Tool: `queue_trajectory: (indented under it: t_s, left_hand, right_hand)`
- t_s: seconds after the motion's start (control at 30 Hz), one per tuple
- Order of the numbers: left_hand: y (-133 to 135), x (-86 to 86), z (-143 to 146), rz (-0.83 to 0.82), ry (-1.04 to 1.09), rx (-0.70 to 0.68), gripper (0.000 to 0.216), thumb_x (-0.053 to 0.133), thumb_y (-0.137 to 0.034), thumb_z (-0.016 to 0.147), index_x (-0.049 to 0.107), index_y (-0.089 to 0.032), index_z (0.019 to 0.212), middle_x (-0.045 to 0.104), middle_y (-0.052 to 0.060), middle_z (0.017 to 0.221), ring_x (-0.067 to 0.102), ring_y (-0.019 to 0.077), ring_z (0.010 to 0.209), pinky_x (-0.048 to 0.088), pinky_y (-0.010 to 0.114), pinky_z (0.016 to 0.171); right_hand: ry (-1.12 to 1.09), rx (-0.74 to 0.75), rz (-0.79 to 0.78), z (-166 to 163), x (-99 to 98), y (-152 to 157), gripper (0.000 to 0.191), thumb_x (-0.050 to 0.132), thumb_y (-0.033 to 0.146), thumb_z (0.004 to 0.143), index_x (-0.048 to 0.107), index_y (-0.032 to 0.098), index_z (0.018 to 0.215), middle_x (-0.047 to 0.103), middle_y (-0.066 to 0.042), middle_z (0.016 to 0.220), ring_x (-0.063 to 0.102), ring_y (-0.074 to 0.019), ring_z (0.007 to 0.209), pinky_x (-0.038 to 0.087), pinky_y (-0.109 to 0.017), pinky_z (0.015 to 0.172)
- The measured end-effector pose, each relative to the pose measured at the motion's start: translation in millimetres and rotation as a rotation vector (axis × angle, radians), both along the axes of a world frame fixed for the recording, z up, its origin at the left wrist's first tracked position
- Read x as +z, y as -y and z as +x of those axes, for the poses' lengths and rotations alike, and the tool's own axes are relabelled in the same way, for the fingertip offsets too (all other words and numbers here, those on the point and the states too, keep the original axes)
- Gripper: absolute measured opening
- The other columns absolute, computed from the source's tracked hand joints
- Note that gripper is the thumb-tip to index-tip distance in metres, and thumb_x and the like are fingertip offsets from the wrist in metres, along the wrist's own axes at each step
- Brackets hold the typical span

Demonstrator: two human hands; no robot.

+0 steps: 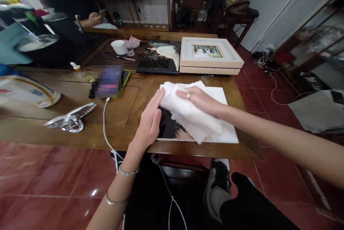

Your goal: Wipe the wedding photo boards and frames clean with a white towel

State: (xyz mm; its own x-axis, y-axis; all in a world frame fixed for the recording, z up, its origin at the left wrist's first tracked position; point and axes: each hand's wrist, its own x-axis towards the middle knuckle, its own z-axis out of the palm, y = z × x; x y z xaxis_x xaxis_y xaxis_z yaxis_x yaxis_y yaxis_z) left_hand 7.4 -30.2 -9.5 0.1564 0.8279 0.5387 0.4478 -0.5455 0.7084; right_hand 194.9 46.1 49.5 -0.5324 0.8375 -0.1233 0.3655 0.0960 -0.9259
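Note:
A photo print (166, 126) with a white border lies flat near the front edge of the wooden table (139, 144). Spread over much of it is a crumpled white cloth (188, 111). My right hand (200, 99), with a ring on one finger, is closed on the cloth and presses it on the print. My left hand (150, 120) rests at the print's left edge, fingers stretched out together, its fingertips against the cloth. The cloth and my right hand hide most of the picture.
Behind the print stand a dark photo panel (161, 57) and stacked pale frames (212, 63). To the left lie a phone (109, 83) with a white cable, a small bottle (82, 73) and a silver foil piece (71, 118). Across the table, a person (67, 4) holds a phone.

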Motion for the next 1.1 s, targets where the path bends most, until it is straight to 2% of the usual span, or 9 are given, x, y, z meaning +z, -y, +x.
queue_trajectory:
  t_s: [0.17, 0.23, 0.33, 0.43, 0.57, 0.73, 0.93, 1.03, 1.1]
  left_hand:
    - [-3.3, -7.2, -1.7, 0.020, 0.100, -0.021, 0.075, 0.006, -0.065, 0.092, 0.038, -0.022, 0.144, 0.037, 0.009, 0.150, 0.030, 0.0285, 0.140, 0.021, 0.049, 0.115]
    - [-4.2, -8.3, -2.4, 0.023, 0.078, -0.032, 0.075, 0.006, -0.064, 0.092, 0.040, -0.020, 0.143, 0.039, 0.010, 0.149, 0.031, 0.0280, 0.139, 0.022, 0.049, 0.115]
    - [-4.1, -6.6, -2.1, 0.001, -0.051, -0.037, 0.057, 0.021, -0.049, 0.099, 0.040, -0.019, 0.142, 0.045, 0.010, 0.145, 0.039, 0.0249, 0.136, 0.030, 0.045, 0.113]
    - [-3.6, -2.7, 0.2, -0.044, -0.164, -0.021, 0.044, 0.037, -0.033, 0.098, 0.047, -0.018, 0.138, 0.053, 0.010, 0.138, 0.047, 0.0233, 0.130, 0.038, 0.042, 0.110]
    - [-4.0, 0.5, 3.4, -0.066, -0.217, -0.005, 0.036, 0.045, -0.026, 0.095, 0.059, -0.018, 0.127, 0.061, 0.009, 0.129, 0.052, 0.0237, 0.126, 0.041, 0.044, 0.108]
    - [-4.6, 0.2, 4.1, -0.059, -0.213, 0.013, 0.034, 0.048, -0.023, 0.093, 0.062, -0.021, 0.124, 0.063, 0.006, 0.126, 0.053, 0.0240, 0.124, 0.043, 0.047, 0.106]
    - [-6.0, -2.0, 2.9, -0.052, -0.198, 0.004, 0.034, 0.050, -0.023, 0.092, 0.062, -0.021, 0.124, 0.061, 0.005, 0.128, 0.053, 0.0232, 0.124, 0.041, 0.046, 0.108]
    - [-6.0, -1.6, 2.5, -0.059, -0.195, 0.002, 0.034, 0.050, -0.023, 0.092, 0.061, -0.020, 0.124, 0.061, 0.006, 0.128, 0.053, 0.0229, 0.124, 0.041, 0.046, 0.108]
    - [-5.6, -0.8, 2.7, -0.062, -0.200, -0.002, 0.034, 0.050, -0.022, 0.092, 0.061, -0.019, 0.124, 0.062, 0.007, 0.128, 0.053, 0.0225, 0.125, 0.040, 0.045, 0.109]
  right_hand:
    - [0.037, 0.206, -0.056, -1.7, 6.4, 54.2, 0.044, 0.051, 0.051, 0.085, 0.038, 0.019, 0.058, 0.041, 0.005, 0.058, 0.039, -0.0122, 0.060, 0.030, -0.026, 0.058]
    - [0.097, 0.239, -0.135, 8.4, 12.1, 63.3, 0.042, 0.053, 0.050, 0.085, 0.043, 0.019, 0.059, 0.042, 0.005, 0.059, 0.041, -0.0123, 0.060, 0.030, -0.026, 0.059]
    - [0.186, 0.264, -0.280, 31.5, 21.3, 65.3, 0.037, 0.055, 0.051, 0.084, 0.056, 0.018, 0.066, 0.053, 0.003, 0.065, 0.048, -0.0143, 0.064, 0.034, -0.027, 0.060]
    - [0.227, 0.176, -0.332, 56.8, 26.4, 56.6, 0.037, 0.056, 0.052, 0.083, 0.065, 0.018, 0.072, 0.064, -0.001, 0.075, 0.057, -0.0172, 0.070, 0.040, -0.027, 0.064]
    - [0.161, -0.051, -0.298, 78.0, 23.7, 28.3, 0.039, 0.065, 0.055, 0.074, 0.070, 0.017, 0.074, 0.068, -0.006, 0.076, 0.061, -0.0199, 0.068, 0.044, -0.030, 0.060]
    - [0.005, -0.224, -0.267, 59.2, 14.7, -22.4, 0.031, 0.073, 0.046, 0.069, 0.071, 0.016, 0.073, 0.071, -0.009, 0.079, 0.064, -0.0230, 0.069, 0.049, -0.033, 0.063]
    - [-0.081, -0.139, -0.287, 6.3, 11.7, -47.2, 0.029, 0.070, 0.045, 0.075, 0.069, 0.016, 0.076, 0.072, -0.012, 0.089, 0.067, -0.0270, 0.080, 0.054, -0.037, 0.072]
    - [-0.070, -0.056, -0.246, 9.0, 22.7, -37.1, 0.033, 0.080, 0.038, 0.064, 0.068, 0.017, 0.087, 0.072, -0.010, 0.093, 0.067, -0.0262, 0.081, 0.056, -0.038, 0.068]
    - [-0.016, -0.035, -0.149, 27.3, 35.4, -26.8, 0.046, 0.084, 0.026, 0.056, 0.066, 0.017, 0.097, 0.072, -0.009, 0.099, 0.067, -0.0242, 0.084, 0.056, -0.036, 0.070]
